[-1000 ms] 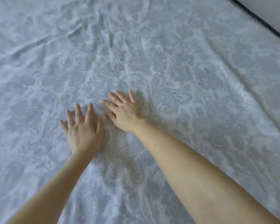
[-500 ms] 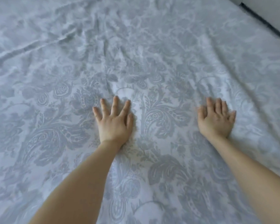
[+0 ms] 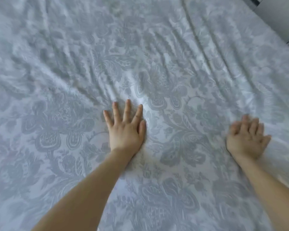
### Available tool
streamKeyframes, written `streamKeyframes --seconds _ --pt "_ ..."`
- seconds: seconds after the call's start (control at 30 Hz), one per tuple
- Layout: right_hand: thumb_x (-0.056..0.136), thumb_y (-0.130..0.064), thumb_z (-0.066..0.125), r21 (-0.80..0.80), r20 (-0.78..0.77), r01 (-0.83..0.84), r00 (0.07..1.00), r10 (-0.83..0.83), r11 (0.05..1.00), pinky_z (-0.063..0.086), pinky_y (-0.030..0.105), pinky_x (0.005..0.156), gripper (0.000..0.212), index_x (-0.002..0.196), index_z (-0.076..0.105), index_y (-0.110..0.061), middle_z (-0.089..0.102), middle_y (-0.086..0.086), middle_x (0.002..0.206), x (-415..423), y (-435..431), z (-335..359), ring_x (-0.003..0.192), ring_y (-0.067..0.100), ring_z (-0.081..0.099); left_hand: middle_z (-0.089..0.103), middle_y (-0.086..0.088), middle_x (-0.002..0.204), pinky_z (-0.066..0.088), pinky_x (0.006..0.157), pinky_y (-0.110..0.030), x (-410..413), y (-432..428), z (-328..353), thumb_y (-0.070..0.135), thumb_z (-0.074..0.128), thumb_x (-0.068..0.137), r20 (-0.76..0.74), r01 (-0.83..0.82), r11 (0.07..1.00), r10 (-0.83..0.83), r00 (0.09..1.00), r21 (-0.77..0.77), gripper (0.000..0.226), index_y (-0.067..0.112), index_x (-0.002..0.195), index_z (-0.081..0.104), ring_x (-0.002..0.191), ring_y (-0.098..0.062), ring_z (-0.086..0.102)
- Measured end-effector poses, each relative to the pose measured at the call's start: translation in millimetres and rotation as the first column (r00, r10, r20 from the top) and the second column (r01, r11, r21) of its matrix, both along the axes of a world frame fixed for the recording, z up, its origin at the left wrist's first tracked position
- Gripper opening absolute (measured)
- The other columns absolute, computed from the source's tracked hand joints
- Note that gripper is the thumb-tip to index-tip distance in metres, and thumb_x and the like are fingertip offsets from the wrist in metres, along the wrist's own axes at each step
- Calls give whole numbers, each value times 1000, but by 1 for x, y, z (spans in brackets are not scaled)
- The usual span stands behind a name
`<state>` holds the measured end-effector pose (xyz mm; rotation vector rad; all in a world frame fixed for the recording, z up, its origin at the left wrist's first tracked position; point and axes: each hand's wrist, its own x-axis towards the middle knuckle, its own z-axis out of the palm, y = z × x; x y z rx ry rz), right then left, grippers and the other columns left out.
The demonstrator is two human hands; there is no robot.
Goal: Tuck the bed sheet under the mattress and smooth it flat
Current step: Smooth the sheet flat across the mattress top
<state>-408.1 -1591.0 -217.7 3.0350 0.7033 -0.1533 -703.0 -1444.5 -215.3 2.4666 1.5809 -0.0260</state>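
Note:
A pale bed sheet [image 3: 60,117] with a grey floral damask pattern fills nearly the whole head view. My left hand [image 3: 126,129] lies flat on it near the middle, fingers spread and straight, palm pressing down. My right hand [image 3: 247,139] presses flat on the sheet at the right, fingers together and blurred by motion. Several long creases [image 3: 165,52] fan away from the hands toward the far side. The mattress under the sheet is hidden.
The bed's far right edge [image 3: 274,37] runs diagonally across the top right corner, with a strip of grey floor [image 3: 280,15] and a dark line beyond it. Wrinkled sheet stretches left and far ahead.
The hands started side by side. My right hand swept out to the right across the sheet, and my left hand shifted toward the centre. Creases ahead of the hands are more pronounced now.

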Motion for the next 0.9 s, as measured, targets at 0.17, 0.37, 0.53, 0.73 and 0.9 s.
streamKeyframes --seconds 0.17,0.37,0.53,0.73,0.9 --pt "100 -42 17 -133 -103 227 965 -241 965 4 56 114 55 152 11 -25 8 14 158 -32 -95 43 145 31 8 -2 6 158 -19 112 -53 17 -166 37 52 -4 94 141 544 795 -526 839 -268 56 40 148 9 142 -30 -21" --pt "98 -43 31 123 -37 -621 777 629 774 -1 59 114 54 149 23 -27 21 17 155 -200 -13 64 143 34 18 30 -7 153 11 112 -60 -83 -127 46 34 37 97 41 -108 989 112 993 -98 49 23 144 36 142 -35 23" --pt "97 -55 14 -14 -171 -934 355 919 358 -3 60 113 58 150 7 -34 4 2 160 -214 -29 29 147 22 0 6 -6 159 -10 113 -55 -123 -206 24 51 11 92 -129 -439 889 424 896 -128 60 32 149 13 146 -28 -3" --pt "90 -56 7 -151 -118 -386 921 371 910 1 57 115 68 150 21 -26 14 5 158 -57 -210 28 146 21 6 19 -14 156 -7 114 -53 -118 -333 22 45 19 95 -162 -301 929 270 949 -215 55 28 147 18 144 -34 9" --pt "97 -47 19 -102 -154 -202 971 186 974 2 64 112 61 152 12 -22 6 21 157 -102 -224 74 145 36 6 18 -2 154 -1 118 -44 -140 -384 54 46 18 95 -36 -125 931 120 992 -343 56 27 147 27 145 -26 9"
